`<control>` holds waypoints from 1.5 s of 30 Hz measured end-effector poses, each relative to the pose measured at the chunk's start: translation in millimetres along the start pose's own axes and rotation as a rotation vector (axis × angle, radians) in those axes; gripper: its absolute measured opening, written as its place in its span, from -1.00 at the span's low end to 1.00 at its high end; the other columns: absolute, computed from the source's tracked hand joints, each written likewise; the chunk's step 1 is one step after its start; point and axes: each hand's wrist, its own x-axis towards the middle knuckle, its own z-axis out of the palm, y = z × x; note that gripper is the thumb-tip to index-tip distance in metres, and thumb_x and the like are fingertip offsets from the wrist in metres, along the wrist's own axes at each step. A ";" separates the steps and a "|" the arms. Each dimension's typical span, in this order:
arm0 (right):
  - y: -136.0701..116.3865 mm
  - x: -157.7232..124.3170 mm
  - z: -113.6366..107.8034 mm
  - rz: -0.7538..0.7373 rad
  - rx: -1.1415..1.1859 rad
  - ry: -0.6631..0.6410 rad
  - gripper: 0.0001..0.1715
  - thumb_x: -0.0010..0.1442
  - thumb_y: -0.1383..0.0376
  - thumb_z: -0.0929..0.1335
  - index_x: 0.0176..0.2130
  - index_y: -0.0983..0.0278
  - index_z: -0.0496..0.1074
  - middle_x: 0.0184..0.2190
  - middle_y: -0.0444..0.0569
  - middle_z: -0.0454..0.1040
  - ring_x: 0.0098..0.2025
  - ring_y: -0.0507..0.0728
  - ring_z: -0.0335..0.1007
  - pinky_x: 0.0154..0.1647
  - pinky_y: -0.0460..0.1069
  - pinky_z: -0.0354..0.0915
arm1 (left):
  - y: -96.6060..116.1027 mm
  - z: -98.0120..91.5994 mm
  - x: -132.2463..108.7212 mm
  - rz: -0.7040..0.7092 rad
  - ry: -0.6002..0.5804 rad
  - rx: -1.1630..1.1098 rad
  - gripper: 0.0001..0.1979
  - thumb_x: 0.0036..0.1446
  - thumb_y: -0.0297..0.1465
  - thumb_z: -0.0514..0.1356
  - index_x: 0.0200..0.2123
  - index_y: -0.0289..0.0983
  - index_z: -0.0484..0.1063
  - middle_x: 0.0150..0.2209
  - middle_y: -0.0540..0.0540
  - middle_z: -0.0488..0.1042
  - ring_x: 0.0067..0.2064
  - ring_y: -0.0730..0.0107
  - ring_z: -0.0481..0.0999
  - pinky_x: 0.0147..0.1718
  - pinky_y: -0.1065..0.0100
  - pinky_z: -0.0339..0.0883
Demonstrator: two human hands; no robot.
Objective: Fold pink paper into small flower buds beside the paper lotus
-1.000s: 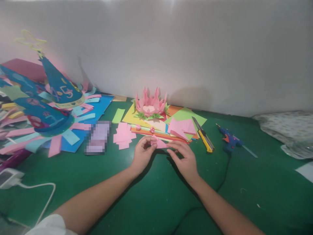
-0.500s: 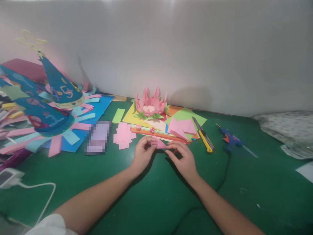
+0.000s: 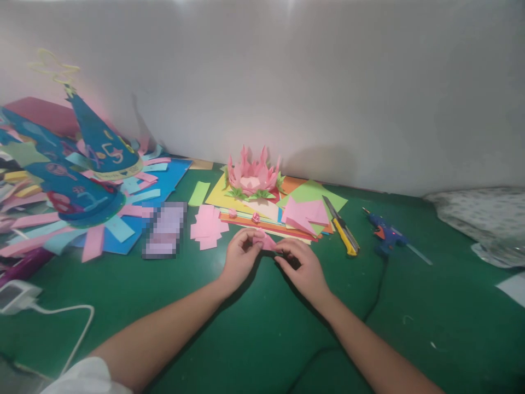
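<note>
Above the green table, my left hand (image 3: 241, 258) pinches a small folded piece of pink paper (image 3: 264, 241) between thumb and fingers. My right hand (image 3: 301, 265) has its bent fingertips on the paper's right corner, and its thumb sits just below. That corner looks slightly curled; the fingers partly hide the paper's edges. Just beyond the hands lie two small pink paper roses, one of them a tight curl (image 3: 255, 218), on a stack of coloured paper (image 3: 241, 208). A pink paper lotus (image 3: 253, 178) with green leaves stands on the stack.
Pink paper strips (image 3: 207, 227) and a blurred-out phone-like object (image 3: 166, 230) lie left. Blue decorated cone hats (image 3: 104, 137) stand farther left. To the right are a yellow box cutter (image 3: 342, 230) and a blue glue gun (image 3: 385, 232) with its cord. A white cable (image 3: 82, 310) runs at lower left.
My right hand has shifted slightly left onto the pink paper's corner, and the corner now bends. My left hand has stayed in place.
</note>
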 end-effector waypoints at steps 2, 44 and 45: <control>-1.4 0.1 -0.7 -0.001 -0.008 -0.001 -0.89 0.11 0.35 0.34 -0.29 0.19 0.44 -0.30 -0.04 0.45 -0.23 0.15 0.36 -0.21 0.04 0.29 | -0.5 0.1 0.0 -0.023 -0.014 -0.011 -0.88 -0.01 -0.50 0.17 -0.33 -0.27 0.44 -0.27 -0.09 0.38 -0.19 0.37 0.40 -0.16 0.31 0.26; -0.7 1.8 -3.3 0.069 0.248 0.031 -0.86 0.07 0.24 0.37 -0.46 0.24 0.38 -0.49 -0.10 0.35 -0.44 0.07 0.29 -0.40 -0.03 0.27 | 8.7 5.3 -2.5 -0.206 -0.151 -0.195 -0.81 -0.08 -0.41 0.26 -0.31 -0.29 0.45 -0.18 -0.12 0.33 -0.19 0.38 0.39 -0.30 0.41 0.34; 0.0 1.6 -2.9 0.080 0.262 0.030 -0.85 0.07 0.23 0.37 -0.46 0.24 0.37 -0.49 -0.10 0.34 -0.45 0.07 0.28 -0.41 -0.04 0.27 | 8.5 5.3 -2.8 -0.195 -0.155 -0.187 -0.81 -0.07 -0.41 0.25 -0.30 -0.28 0.45 -0.17 -0.12 0.33 -0.18 0.37 0.39 -0.30 0.41 0.33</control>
